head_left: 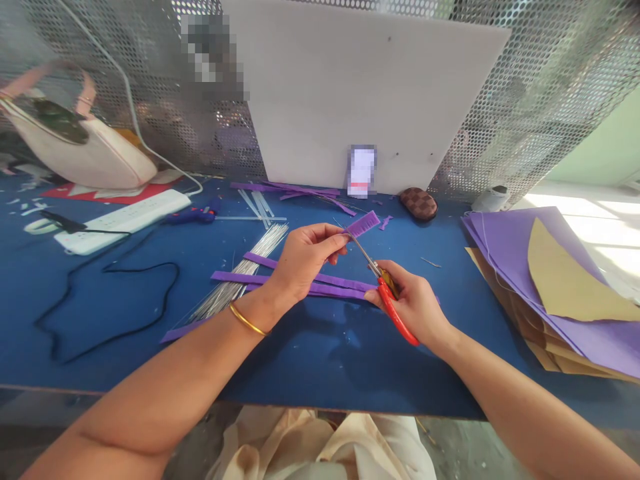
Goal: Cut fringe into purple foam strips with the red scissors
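Note:
Between its thumb and fingers, my left hand [313,257] pinches a purple paper strip [364,225]. Fine cuts run along one edge of that strip, like a fringe. My right hand [413,293] grips a pair of scissors [393,310] with red handles, their blades pointing up and left at the strip beside my left fingertips. Below my hands, long purple strips [345,283] lie across the table and over a bundle of thin metal wires [227,291]. My left forearm hides part of these.
A glue gun [193,215] and a white power strip [123,221] lie left, near a handbag [95,143]. Purple and brown sheets [505,247] are stacked right. A phone [361,172] leans on the white board [370,93]; a checkered pouch [419,203] sits nearby.

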Action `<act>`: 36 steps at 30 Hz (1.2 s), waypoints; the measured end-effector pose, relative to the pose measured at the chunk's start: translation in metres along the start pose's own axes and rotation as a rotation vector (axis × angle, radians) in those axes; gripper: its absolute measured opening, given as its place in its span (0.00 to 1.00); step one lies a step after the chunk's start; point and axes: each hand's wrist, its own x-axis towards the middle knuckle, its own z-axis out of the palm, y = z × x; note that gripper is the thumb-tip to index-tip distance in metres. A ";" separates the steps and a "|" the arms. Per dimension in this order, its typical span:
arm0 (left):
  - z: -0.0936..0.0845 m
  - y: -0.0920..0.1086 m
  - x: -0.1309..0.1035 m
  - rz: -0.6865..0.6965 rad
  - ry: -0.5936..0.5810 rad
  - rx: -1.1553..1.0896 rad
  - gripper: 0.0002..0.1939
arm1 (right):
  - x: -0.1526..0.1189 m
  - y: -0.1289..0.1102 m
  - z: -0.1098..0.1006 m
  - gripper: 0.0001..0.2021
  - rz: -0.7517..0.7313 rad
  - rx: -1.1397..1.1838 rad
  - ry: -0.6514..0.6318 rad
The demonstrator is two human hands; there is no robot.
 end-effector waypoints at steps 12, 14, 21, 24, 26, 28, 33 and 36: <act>-0.002 -0.002 0.000 0.005 -0.010 -0.017 0.06 | -0.002 0.004 0.001 0.22 0.009 0.072 0.017; -0.002 -0.002 0.000 0.004 -0.014 -0.020 0.06 | -0.002 0.004 0.001 0.21 0.011 0.079 0.013; -0.002 -0.001 0.000 0.004 -0.012 -0.016 0.06 | -0.001 0.002 0.000 0.19 0.002 0.085 0.004; -0.002 -0.001 0.000 0.001 -0.013 -0.022 0.06 | -0.001 0.002 -0.001 0.19 0.008 0.089 0.003; -0.002 -0.001 0.000 -0.001 -0.017 -0.030 0.06 | -0.001 0.002 -0.001 0.18 0.009 0.100 0.002; -0.002 -0.001 0.000 -0.002 -0.021 -0.035 0.06 | -0.001 0.002 -0.001 0.18 0.007 0.104 0.002; -0.002 0.000 0.000 -0.019 -0.014 -0.037 0.06 | 0.000 0.004 -0.001 0.17 0.003 0.114 -0.003; -0.002 0.000 0.000 -0.031 -0.003 -0.064 0.08 | 0.001 0.006 0.000 0.17 0.001 0.165 -0.016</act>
